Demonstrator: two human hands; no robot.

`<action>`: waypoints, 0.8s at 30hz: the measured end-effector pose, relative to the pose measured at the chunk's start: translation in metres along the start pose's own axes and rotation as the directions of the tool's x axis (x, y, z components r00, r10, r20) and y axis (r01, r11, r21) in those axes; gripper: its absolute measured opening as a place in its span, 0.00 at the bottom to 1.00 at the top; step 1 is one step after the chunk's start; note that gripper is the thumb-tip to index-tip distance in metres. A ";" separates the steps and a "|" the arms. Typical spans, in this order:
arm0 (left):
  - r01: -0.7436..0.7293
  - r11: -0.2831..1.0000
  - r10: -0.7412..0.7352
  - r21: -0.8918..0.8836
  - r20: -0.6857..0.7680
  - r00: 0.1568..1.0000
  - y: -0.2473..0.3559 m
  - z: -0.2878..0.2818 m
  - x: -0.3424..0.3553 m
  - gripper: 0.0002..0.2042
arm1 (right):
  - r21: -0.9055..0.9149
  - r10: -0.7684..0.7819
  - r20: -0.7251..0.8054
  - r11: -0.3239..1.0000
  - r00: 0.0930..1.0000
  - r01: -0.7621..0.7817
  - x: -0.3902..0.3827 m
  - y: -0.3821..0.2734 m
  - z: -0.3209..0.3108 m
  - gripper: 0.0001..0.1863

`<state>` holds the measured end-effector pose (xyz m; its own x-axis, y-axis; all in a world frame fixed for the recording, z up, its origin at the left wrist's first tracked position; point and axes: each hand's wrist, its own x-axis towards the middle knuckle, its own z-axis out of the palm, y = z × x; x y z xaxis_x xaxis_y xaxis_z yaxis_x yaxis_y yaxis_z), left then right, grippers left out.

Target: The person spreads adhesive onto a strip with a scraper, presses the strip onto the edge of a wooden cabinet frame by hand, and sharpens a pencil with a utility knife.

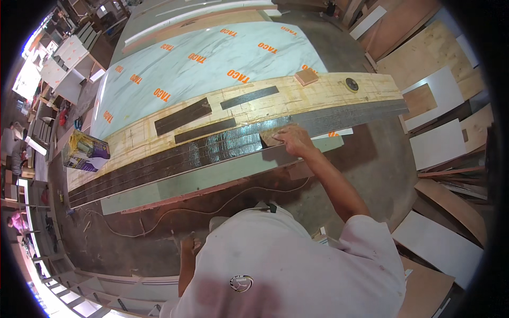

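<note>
My right hand [295, 141] is closed on a small flat tan spreader [271, 137]. Its edge rests on a row of long dark strips [159, 177] laid side by side on a board. Around the spreader the strips carry a wet, glossy coating [228, 146], while those farther right [350, 114] look grey and dull. Low beside my body hangs my left hand [190, 245], away from the board; its fingers are loosely bent and slightly apart, with nothing seen in them.
Short dark pieces [183, 115], a small wooden block [306, 78] and a round tape-like roll [351, 85] lie on the pale board [249, 114]. A can [87, 152] stands at its left end. Beyond is a marbled sheet [212, 47]; a cord [212, 209] crosses the floor. Panels [437, 151] lie right.
</note>
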<state>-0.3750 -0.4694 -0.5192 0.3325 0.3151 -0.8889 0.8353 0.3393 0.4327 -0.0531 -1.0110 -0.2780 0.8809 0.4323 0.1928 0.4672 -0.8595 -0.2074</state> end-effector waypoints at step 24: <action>0.063 0.995 -0.063 -0.082 0.000 0.998 -0.118 0.044 -0.068 0.11 | -0.125 -0.113 -0.206 0.988 0.972 0.089 -0.036 0.106 -0.014 0.21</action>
<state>-0.4768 -0.5697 -0.5168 0.2790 0.2933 -0.9144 0.8157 0.4300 0.3869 -0.0363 -1.1215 -0.2931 0.7874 0.4614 0.4088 0.5303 -0.8451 -0.0677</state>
